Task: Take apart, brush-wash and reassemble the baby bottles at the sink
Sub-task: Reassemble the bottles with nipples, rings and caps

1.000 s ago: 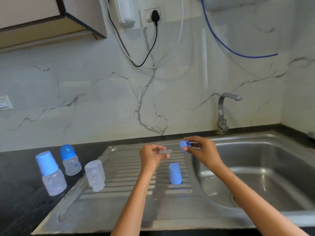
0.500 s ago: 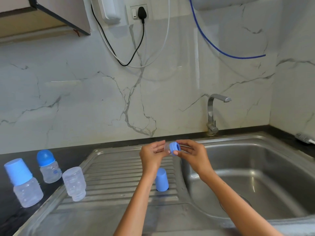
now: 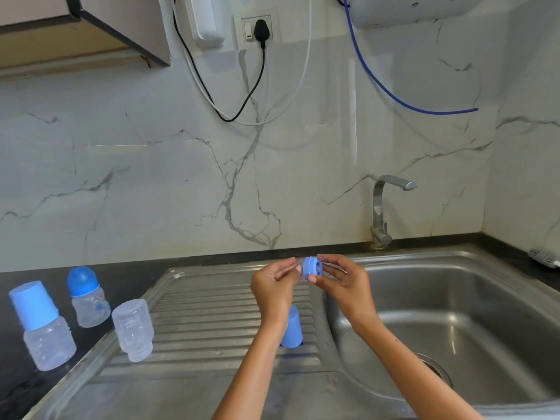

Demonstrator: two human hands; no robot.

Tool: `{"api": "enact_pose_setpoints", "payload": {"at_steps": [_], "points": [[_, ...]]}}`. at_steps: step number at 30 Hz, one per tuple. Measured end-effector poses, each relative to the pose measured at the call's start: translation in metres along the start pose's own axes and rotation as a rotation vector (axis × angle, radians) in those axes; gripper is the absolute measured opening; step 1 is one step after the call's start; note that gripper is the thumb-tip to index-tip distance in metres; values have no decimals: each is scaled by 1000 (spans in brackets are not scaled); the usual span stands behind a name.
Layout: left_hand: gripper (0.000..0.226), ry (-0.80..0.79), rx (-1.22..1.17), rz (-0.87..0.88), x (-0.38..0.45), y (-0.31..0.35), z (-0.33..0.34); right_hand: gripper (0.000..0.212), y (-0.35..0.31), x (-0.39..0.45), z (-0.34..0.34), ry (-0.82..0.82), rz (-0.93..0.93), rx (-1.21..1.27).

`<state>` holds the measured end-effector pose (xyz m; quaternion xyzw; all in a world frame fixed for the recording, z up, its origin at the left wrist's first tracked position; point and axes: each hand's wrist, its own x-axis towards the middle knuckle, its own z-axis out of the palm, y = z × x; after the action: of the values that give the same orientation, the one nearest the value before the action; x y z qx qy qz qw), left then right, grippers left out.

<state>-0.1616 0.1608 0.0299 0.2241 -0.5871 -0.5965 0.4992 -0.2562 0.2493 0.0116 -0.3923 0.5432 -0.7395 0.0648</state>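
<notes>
Right hand (image 3: pixel 345 286) pinches the blue collar ring (image 3: pixel 312 268) by its rim; left hand (image 3: pixel 274 283) pinches the soft, likely slippery clear teat (image 3: pixel 298 266) at it.

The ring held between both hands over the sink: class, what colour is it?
Light blue. The ring shows best in the head view, pinched between the left hand and right hand.
</notes>
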Motion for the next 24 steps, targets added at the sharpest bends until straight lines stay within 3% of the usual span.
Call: {"api": "enact_pose_setpoints", "payload": {"at_steps": [9, 13, 17, 24], "points": [[21, -109, -111, -89, -8, 3, 7, 39, 6, 0, 0, 17, -34, -16], [26, -108, -139, -85, -9, 4, 4, 40, 5, -1, -2, -65, -23, 6], [25, -106, -126, -101, -3, 4, -3, 29, 2, 0, -4, -121, -1, 58], [30, -279, -80, -91, -6, 7, -5, 15, -5, -1, -3, -25, -7, 51]]}}
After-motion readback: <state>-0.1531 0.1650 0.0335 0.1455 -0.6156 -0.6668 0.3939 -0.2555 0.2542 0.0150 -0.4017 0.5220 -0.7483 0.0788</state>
